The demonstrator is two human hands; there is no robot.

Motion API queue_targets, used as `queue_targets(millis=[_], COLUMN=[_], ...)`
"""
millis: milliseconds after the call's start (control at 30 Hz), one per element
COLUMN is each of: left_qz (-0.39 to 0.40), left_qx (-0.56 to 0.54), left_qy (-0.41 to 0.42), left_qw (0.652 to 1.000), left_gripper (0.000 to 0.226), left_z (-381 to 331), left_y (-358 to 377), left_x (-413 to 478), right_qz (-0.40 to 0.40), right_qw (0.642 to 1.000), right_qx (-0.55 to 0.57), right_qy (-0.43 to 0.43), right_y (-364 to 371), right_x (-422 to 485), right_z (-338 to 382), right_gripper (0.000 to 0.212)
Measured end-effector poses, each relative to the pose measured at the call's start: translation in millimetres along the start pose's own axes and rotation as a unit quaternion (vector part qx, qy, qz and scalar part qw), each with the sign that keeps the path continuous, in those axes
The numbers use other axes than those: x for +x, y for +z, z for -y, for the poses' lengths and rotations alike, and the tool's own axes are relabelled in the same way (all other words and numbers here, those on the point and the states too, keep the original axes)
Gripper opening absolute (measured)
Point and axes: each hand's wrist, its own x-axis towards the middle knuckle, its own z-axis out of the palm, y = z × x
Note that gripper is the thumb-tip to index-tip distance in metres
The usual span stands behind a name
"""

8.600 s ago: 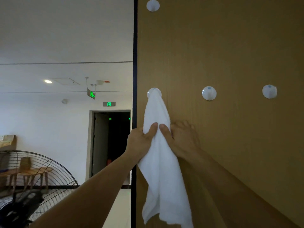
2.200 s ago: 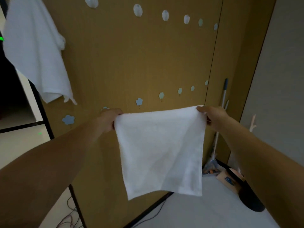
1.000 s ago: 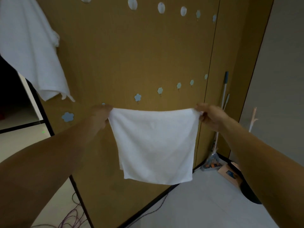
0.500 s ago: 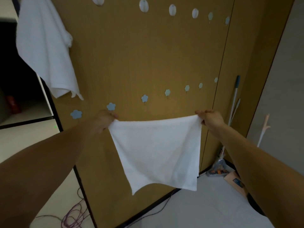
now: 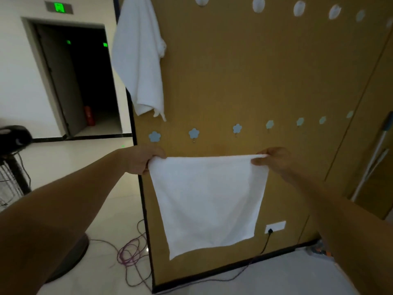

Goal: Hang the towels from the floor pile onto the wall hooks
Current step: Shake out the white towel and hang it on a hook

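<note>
I hold a square white towel [image 5: 209, 201] spread flat in front of the brown wall panel [image 5: 244, 77]. My left hand [image 5: 144, 159] pinches its upper left corner and my right hand [image 5: 271, 159] pinches its upper right corner. The towel hangs free below its taut top edge. Just above it runs a row of pale blue flower-shaped hooks [image 5: 194, 133]. Higher up is a row of round white hooks [image 5: 258, 4]. Another white towel [image 5: 140, 58] hangs from the upper left of the panel. The floor pile is out of view.
A dark open doorway [image 5: 85, 81] lies to the left, with a fan stand [image 5: 14, 158] by the left edge. Purple cables [image 5: 129, 254] lie coiled on the floor by the panel's corner. A wall socket [image 5: 275, 226] holds a black plug. A mop handle [image 5: 374, 158] leans at the right.
The view has swung left, bringing the doorway and the hung towel further in. Both hands still hold the towel's top corners, and it hangs flatter and squarer than half a second ago.
</note>
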Motion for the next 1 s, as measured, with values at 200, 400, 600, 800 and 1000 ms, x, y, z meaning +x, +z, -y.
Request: queue_targets(millis=[200, 400, 600, 800, 1000], left_qz=[-0.116, -0.317, -0.365, -0.259, -0.192], left_qx=[0.055, 0.122, 0.030, 0.058, 0.263], left_qy=[0.030, 0.154, 0.242, 0.269, 0.315], left_qw=[0.991, 0.928, 0.898, 0.926, 0.892], left_gripper=[0.016, 0.035, 0.022, 0.021, 0.027], left_z=[18.6, 35.3, 56.0, 76.3, 82.7], left_y=[-46.0, -86.5, -106.9, -118.3, -114.2], left_x=[-4.4, 18.6, 48.8, 79.8, 117.0], right_qz=[-0.011, -0.094, -0.003, 0.164, 0.055], right_qw=[1.000, 0.989, 0.983, 0.978, 0.991], right_qx=[0.003, -0.001, 0.151, 0.008, 0.061], right_qy=[-0.008, -0.113, -0.103, -0.128, -0.106], right_y=[70.2, 145.3, 210.1, 248.7, 280.3], right_x=[18.1, 26.1, 25.4, 40.8, 83.6], right_z=[41.6, 85.7, 108.6, 98.4, 81.5], right_gripper=[0.014, 0.029, 0.016, 0.027, 0.027])
